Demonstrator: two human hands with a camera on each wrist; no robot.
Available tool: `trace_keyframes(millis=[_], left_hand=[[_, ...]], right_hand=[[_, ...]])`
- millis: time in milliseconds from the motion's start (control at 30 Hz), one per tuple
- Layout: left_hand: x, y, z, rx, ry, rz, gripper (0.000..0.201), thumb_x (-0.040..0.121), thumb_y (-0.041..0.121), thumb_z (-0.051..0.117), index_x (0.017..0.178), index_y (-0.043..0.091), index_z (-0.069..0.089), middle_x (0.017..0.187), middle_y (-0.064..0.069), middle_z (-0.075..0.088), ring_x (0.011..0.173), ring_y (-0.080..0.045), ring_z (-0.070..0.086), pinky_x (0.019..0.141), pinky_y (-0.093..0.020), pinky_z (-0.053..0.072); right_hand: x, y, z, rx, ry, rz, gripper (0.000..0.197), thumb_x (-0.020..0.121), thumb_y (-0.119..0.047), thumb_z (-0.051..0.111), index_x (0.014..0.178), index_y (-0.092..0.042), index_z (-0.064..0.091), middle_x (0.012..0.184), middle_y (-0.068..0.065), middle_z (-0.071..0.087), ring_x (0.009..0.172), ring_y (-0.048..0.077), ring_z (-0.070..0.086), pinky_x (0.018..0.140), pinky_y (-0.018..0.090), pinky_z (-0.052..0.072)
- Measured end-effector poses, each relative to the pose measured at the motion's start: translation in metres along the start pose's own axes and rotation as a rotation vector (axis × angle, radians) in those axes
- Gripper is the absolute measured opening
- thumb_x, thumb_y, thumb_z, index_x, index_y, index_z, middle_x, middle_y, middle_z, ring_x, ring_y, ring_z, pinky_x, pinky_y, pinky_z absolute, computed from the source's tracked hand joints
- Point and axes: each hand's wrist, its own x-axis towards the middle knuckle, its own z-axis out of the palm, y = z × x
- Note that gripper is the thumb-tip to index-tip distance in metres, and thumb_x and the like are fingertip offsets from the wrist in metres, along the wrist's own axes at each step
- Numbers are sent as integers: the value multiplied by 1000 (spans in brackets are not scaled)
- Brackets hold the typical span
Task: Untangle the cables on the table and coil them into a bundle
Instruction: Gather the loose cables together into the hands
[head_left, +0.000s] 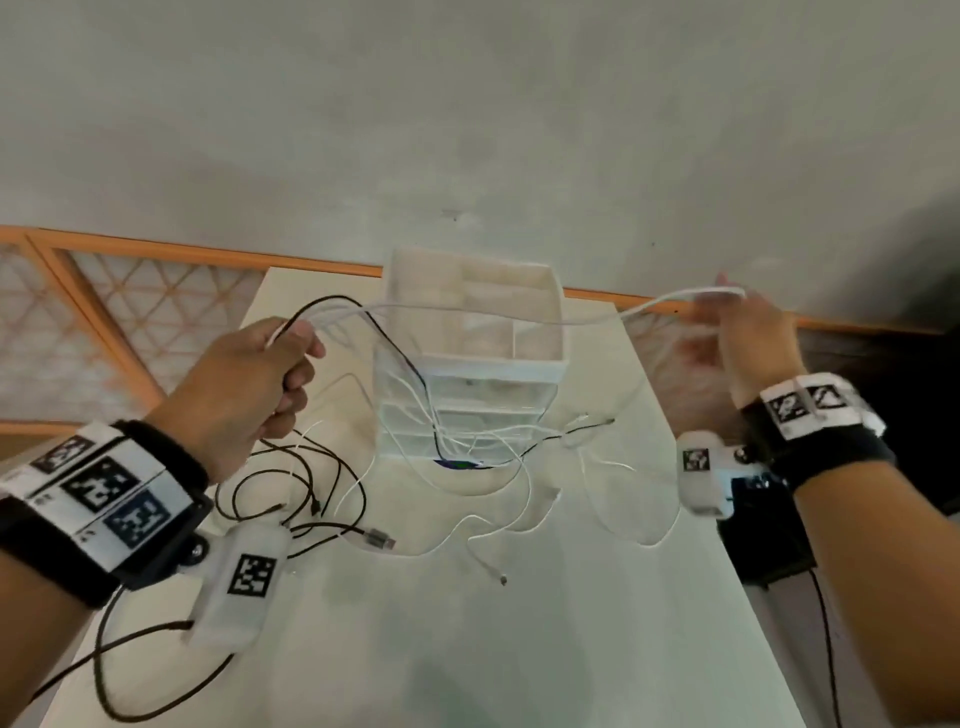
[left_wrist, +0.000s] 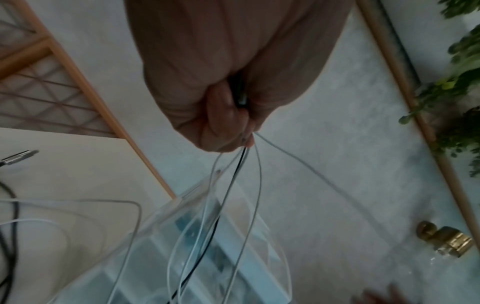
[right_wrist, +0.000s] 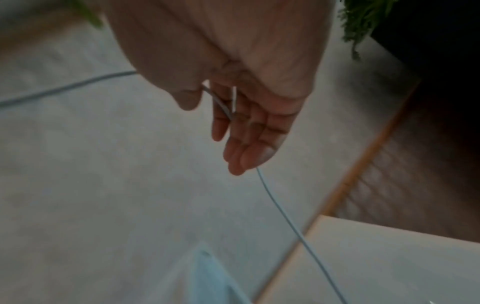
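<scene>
A person's two hands are raised above a white table (head_left: 519, 649), holding cables between them. The left hand (head_left: 249, 384) is closed in a fist around a bunch of cables (left_wrist: 233, 185), several white and one black, which come out of the fist near the fingertips and hang down toward the table. One white cable (head_left: 571, 319) stretches from the left hand across to the right hand (head_left: 748, 332), passing above a clear plastic drawer organiser (head_left: 478, 364) that stands between the hands. The right hand's fingers (right_wrist: 249, 139) are mostly straight and close together, with the white cable running between the thumb and the fingers and trailing down past the fingertips. Below and between the hands, loose black and white cable loops (head_left: 322, 483) lie tangled on the table, some touching the base of the organiser. Both wrists wear black bands with printed square markers.
</scene>
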Motion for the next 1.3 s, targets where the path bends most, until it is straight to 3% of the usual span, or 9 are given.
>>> trace_keyframes(millis=[67,267,400,600,833,933,1033,1200,1300], left_hand=[[0,-4,5,15,18,-28,26,105,30,45,87,13,55,63,1,38,48,-11,30,33,-16,24],[-5,-4,8,99,-41,-95,27,104,33,46,92,12,58,68,-2,41,54,-16,37,64,-38,57],[-3,-8,9,159,68,-93,27,104,31,45,87,13,56,64,-1,38,50,-15,33,45,-24,35],[-3,-21,10,144,63,-110,26,104,27,45,86,12,57,58,2,36,38,-8,25,35,-14,19],[-10,-23,20,105,-52,3,25,103,26,48,93,8,63,63,0,46,44,-10,30,40,-20,21],[-12,-19,21,55,-49,81,25,103,27,49,89,11,63,63,0,49,44,-9,32,42,-22,22],[-10,-18,19,48,-4,97,26,103,26,49,85,12,62,62,1,45,42,-8,32,40,-20,23],[-13,-5,42,315,-119,151,34,101,39,50,85,10,59,67,0,47,44,-7,37,42,-21,29],[-24,16,69,501,-251,306,48,97,56,42,74,17,58,58,11,50,45,-3,40,51,-25,32]], right_hand=[[-1,-32,-3,193,5,-95,46,93,-61,44,101,-23,69,96,7,73,62,25,66,58,32,53],[-26,-47,11,-31,-100,-344,48,102,-58,28,124,-31,61,122,-2,61,94,21,66,67,29,48],[-24,-85,8,23,41,-763,43,102,-54,33,137,-34,50,137,-9,52,123,21,58,100,47,49],[-27,-72,24,-175,-14,-725,41,99,-52,47,132,-29,56,136,-13,53,111,7,56,88,11,41],[-22,-54,28,-182,-121,-759,32,89,-38,70,118,-30,60,144,-17,45,131,14,51,101,31,41],[-26,23,34,-559,-389,-480,49,81,-11,73,115,-41,54,136,4,59,116,29,62,93,31,47],[-43,70,32,-967,-681,-33,82,82,-9,56,149,-46,27,104,6,71,84,21,70,73,29,58],[-72,-1,39,-442,-528,-320,86,74,-40,82,146,-48,34,72,-6,66,66,6,60,71,26,48],[-117,-54,61,-226,-670,-414,84,69,-48,85,139,-52,39,56,-7,61,49,3,53,58,18,46]])
